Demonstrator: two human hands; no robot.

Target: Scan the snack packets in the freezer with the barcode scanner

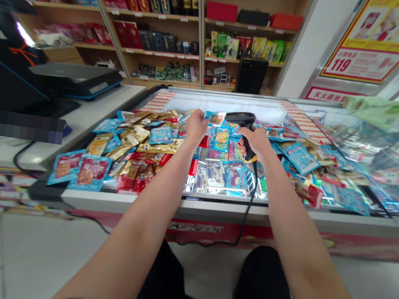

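Observation:
My left hand is closed on a small blue snack packet, held up above the chest freezer. My right hand grips the handle of a black barcode scanner, whose head points at the packet. The scanner's black cable hangs down over the freezer's front edge. Below both hands the freezer's glass lid is covered with several blue, gold and red snack packets.
A white counter with a black till and flat device stands at the left. Wooden shelves of boxed goods line the back wall. A glass-fronted cabinet stands at the right, under a yellow poster. Tiled floor lies below.

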